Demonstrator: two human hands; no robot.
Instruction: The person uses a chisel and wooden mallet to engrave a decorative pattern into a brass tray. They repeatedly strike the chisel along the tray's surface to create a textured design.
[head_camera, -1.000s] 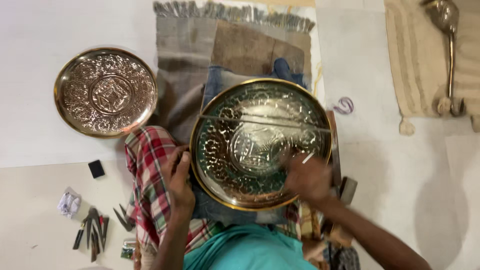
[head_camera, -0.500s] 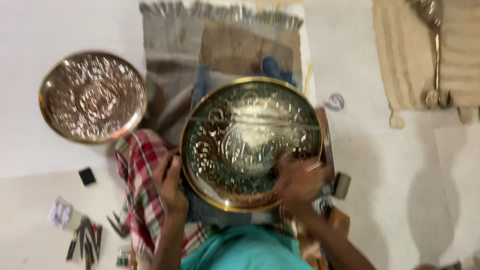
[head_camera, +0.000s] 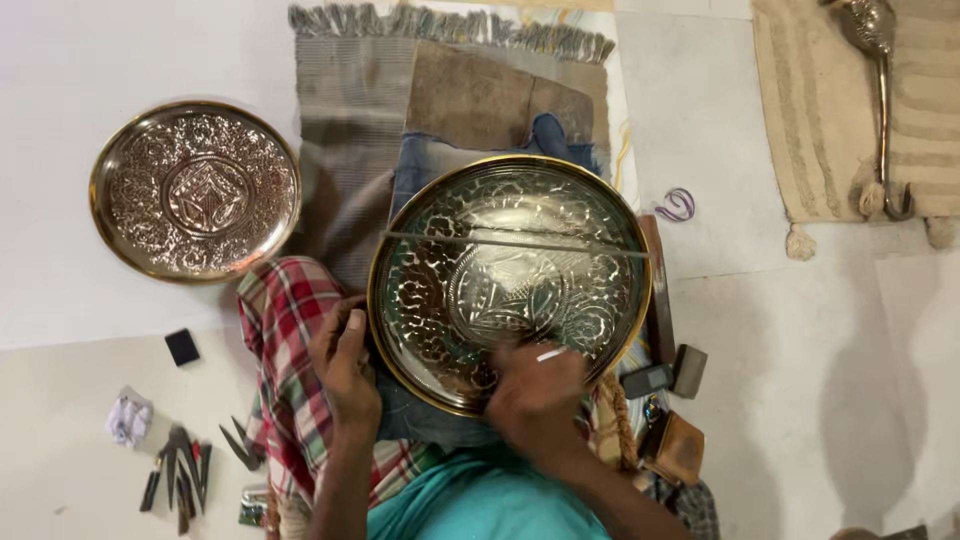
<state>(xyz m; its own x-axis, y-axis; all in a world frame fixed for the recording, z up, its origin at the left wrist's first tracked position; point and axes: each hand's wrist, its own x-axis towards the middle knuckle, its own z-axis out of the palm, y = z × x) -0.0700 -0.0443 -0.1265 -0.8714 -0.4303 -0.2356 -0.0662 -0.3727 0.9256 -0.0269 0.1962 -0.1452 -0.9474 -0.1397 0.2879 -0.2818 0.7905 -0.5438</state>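
1. A large round brass tray (head_camera: 510, 280) is lying on the person's lap, over blue cloth, with its engraved face turned up and its rim tilted a little toward the camera.
2. The left hand (head_camera: 345, 365) is gripping the tray's left rim, fingers closed against the edge and thumb pointing up along it.
3. The right hand (head_camera: 535, 390) is resting on the tray's lower part, fingers curled shut on a thin pale tool (head_camera: 551, 354) (only its short tip is showing, so its kind cannot be told).
4. A thin straight rod (head_camera: 515, 243) is lying across the tray's upper half, reaching from left to right rim.
5. A second, smaller engraved tray (head_camera: 195, 190) is sitting flat on the white floor, well apart to the left.
6. A checked red cloth (head_camera: 285, 350) is covering the leg just beside the left hand.
7. A grey fringed mat (head_camera: 350, 120) is spreading out beyond the large tray, with a brown piece laid on top of it.
8. A cluster of dark small tools (head_camera: 180, 475) is lying on the floor at lower left, near a small black block (head_camera: 182, 347) and a crumpled white scrap (head_camera: 130, 417).
9. A loop of purple wire (head_camera: 678, 205) is lying on the floor just right of the large tray.
10. A long metal piece (head_camera: 880, 90) is resting on a beige rug (head_camera: 800, 110) at upper right.
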